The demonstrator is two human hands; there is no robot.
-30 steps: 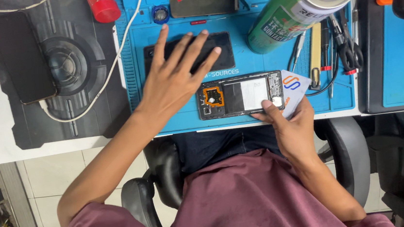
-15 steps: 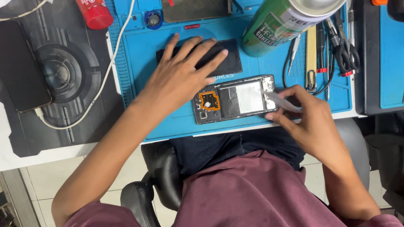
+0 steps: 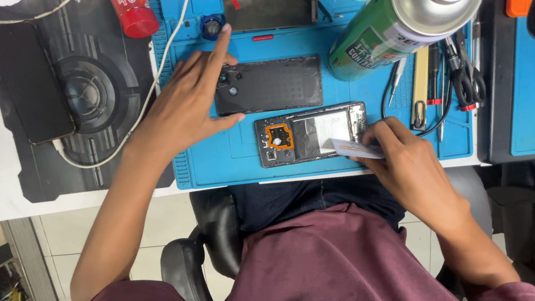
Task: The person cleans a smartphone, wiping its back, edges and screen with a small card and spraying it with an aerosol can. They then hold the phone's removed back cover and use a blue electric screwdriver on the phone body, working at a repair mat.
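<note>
The left hand (image 3: 189, 102) lies palm down on the blue mat (image 3: 217, 161) covering the surface, forearm angled in from the lower left. Its fingers are spread wide: the index finger extends straight up toward a small blue round part (image 3: 211, 26), and the thumb and remaining fingers rest on the left end of the black back cover (image 3: 271, 84), which lies flat, inner face up, in the upper middle of the mat.

The opened phone body (image 3: 311, 134) lies flat just below the back cover, parallel to it, with an orange flex section visible at its left end.

The right hand (image 3: 411, 170) enters from the lower right with the wrist bent inward. Its fingers are pinched narrowly on a thin white card (image 3: 354, 149), whose free edge touches the lower right corner of the phone body.

A green spray can (image 3: 398, 23) lies tilted at upper right. Tweezers and scissors (image 3: 461, 75) lie to the right of the phone body.
</note>
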